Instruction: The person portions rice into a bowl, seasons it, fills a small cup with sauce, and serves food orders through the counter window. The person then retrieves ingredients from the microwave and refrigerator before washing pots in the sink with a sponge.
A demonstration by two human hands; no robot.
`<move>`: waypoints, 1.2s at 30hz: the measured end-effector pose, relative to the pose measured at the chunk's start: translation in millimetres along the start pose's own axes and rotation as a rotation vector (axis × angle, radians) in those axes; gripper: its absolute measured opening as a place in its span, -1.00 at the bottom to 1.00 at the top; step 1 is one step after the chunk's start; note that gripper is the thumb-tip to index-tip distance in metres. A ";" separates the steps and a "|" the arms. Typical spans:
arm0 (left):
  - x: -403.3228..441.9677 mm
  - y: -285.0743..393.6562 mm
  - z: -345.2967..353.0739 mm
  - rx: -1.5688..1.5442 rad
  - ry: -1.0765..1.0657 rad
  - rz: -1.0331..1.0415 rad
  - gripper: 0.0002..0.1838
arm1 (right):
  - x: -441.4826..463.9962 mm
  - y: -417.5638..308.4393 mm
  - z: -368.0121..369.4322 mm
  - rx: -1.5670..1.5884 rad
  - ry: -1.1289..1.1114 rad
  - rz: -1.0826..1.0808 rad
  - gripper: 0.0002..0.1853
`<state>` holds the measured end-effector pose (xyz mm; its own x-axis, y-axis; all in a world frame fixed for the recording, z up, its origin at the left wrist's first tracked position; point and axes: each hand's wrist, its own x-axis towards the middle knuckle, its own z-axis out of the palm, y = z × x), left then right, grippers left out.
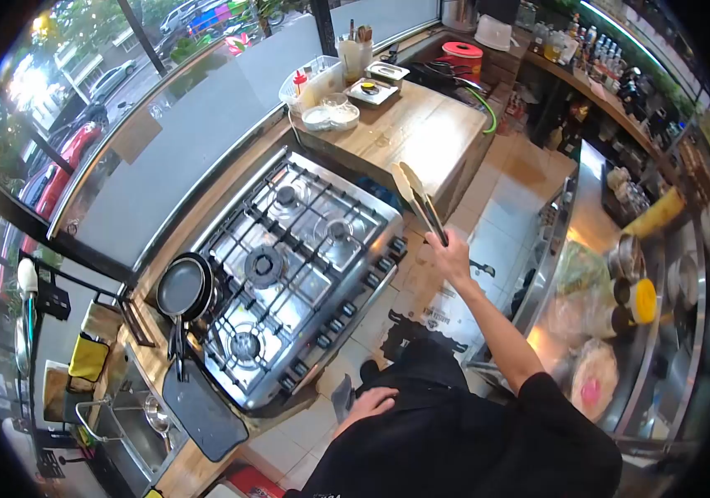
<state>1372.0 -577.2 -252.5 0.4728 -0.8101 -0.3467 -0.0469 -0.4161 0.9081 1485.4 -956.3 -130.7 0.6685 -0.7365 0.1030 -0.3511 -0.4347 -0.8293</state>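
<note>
From where I stand, the person's right hand (452, 256) is closed around the dark handles of a pair of tongs (419, 195), their tan tips raised before the near edge of the wooden counter (421, 112). The left hand (371, 404), well apart from the right, lies against the black clothing (471, 432), next to a grey item (343, 398); I can't tell whether it grips that. On the left, dark pans (182, 286) sit at one end of the gas stove (292, 241). A dark floor marking (409, 334) carries pale lettering too small to read, and the yellow-lidded jar (644, 300) at right shows me no readable label.
</note>
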 end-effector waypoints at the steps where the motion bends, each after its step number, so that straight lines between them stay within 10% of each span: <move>1: 15.3 -23.7 3.1 -0.070 -0.120 0.099 -0.56 | 36.8 3.9 15.3 -0.043 0.026 -0.094 -0.53; 7: 27.5 39.8 16.7 -0.333 0.891 -0.526 -0.57 | 269.0 27.4 157.6 -0.184 0.020 -0.238 -0.49; 9: 10.1 3.8 52.1 0.076 1.170 -0.476 -0.59 | 336.1 23.6 206.1 -0.193 -0.017 -0.293 -0.47; 11: 1.5 -33.4 114.8 -0.256 1.499 -0.372 -0.55 | 376.7 18.9 238.3 -0.216 -0.056 -0.185 -0.44; 18: 42.4 -20.8 296.8 -0.946 1.555 -0.689 -0.48 | 398.0 -1.5 238.0 -0.491 -0.117 -0.151 -0.33; 22: 121.4 -42.9 370.8 -0.071 1.623 -0.415 -0.45 | 307.6 -5.7 201.5 -0.106 0.078 -0.833 -0.27; 23: 119.1 -77.8 372.8 -0.437 1.152 -0.452 -0.41 | 261.9 -11.7 179.2 -0.021 -0.116 -1.005 -0.35; 24: 146.3 2.6 343.9 0.049 1.416 -0.461 -0.39 | 212.6 -9.2 162.0 0.026 -0.312 -1.119 -0.40; 28: 152.4 86.0 360.5 -0.412 1.702 -0.314 -0.55 | 26.8 38.2 100.4 0.182 -1.617 -1.395 -0.54; 31: 135.3 86.9 415.5 -0.324 1.770 -0.397 -0.54 | -91.6 88.1 71.7 -0.187 -2.633 -1.049 -0.60; 32: 122.5 86.5 432.0 -0.314 1.813 -0.590 -0.50 | -115.9 133.2 82.0 -0.379 -2.738 -1.341 -0.58; 35: 69.3 113.0 470.0 -0.279 1.916 -0.850 -0.44 | -198.0 121.6 58.2 -0.149 -3.178 -1.303 -0.55; 36: 51.6 121.0 480.8 -0.293 1.999 -0.910 -0.43 | -222.7 116.5 55.5 -0.507 -3.161 -1.292 -0.48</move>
<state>967.6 -867.9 -273.3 0.3114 0.9421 -0.1242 0.6467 -0.1144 0.7541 1332.0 -814.1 -280.8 -0.8539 0.4170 -0.3113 0.3265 -0.0365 -0.9445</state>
